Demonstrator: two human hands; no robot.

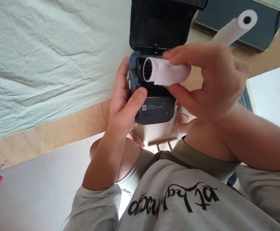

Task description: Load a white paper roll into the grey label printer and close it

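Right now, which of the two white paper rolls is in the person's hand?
The paper roll with the ribbed black core, pinched in the right hand over the open printer. The other paper roll lies untouched behind it.

Paper roll above open printer — tablet behind.

White sheet, spare roll, dark tablet

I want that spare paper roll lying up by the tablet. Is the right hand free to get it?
Probably not yet: the right hand already grips a paper roll over the open printer. Nothing blocks the path to the spare roll.
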